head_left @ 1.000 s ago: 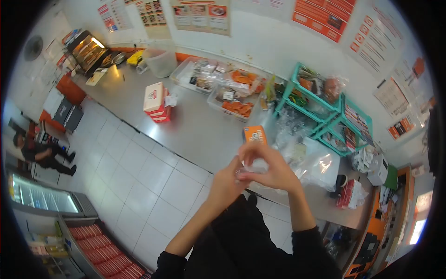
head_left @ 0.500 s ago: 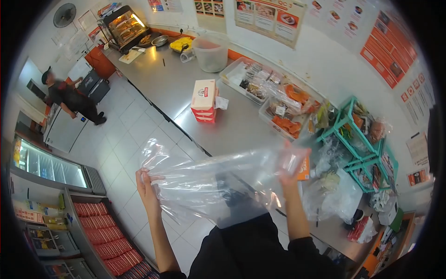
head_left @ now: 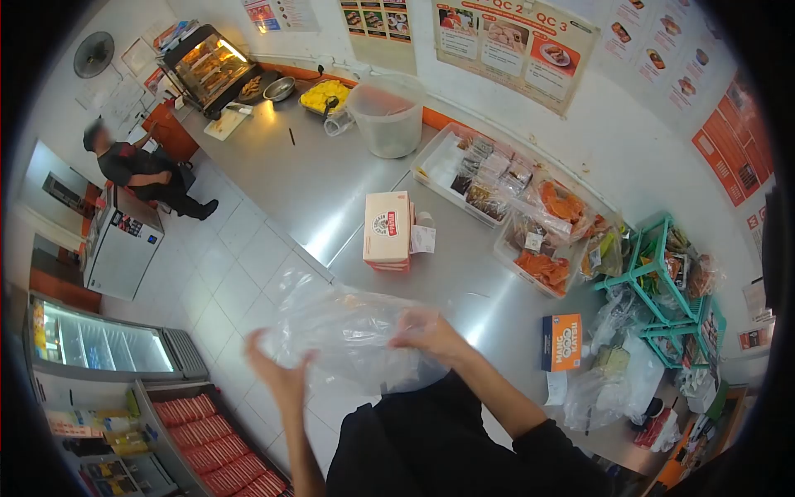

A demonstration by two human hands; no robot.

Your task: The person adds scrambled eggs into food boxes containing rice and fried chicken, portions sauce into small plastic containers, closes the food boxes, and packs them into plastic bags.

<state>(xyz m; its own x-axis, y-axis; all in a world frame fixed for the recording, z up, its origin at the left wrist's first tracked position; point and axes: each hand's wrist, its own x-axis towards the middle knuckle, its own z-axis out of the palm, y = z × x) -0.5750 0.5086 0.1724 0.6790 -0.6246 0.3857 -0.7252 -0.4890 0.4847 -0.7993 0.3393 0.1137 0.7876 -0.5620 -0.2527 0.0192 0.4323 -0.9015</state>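
A clear plastic bag [head_left: 339, 340] hangs crumpled in front of my body, over the table's near edge. Its upper right part is pinched between the thumb and fingers of my right hand [head_left: 422, 333]. At the bag's left side, my left hand [head_left: 281, 369] has its thumb and fingers spread apart and looks slightly blurred. Beyond the bag, on the steel table [head_left: 331, 186], stands a cream-and-red takeaway box [head_left: 387, 225] with a paper slip [head_left: 423, 239] at its right side.
An orange box [head_left: 562, 341] lies to the right, near loose plastic bags [head_left: 600, 389] and green baskets [head_left: 662, 282]. Tubs of packets [head_left: 451, 170] and a large clear bucket [head_left: 385, 124] line the wall. A person [head_left: 137, 170] is at the far left.
My left hand has let go of the bag and spread its fingers. My right hand has moved left and inward, and the stretched bag is now bunched. The person at the far left has shifted posture.
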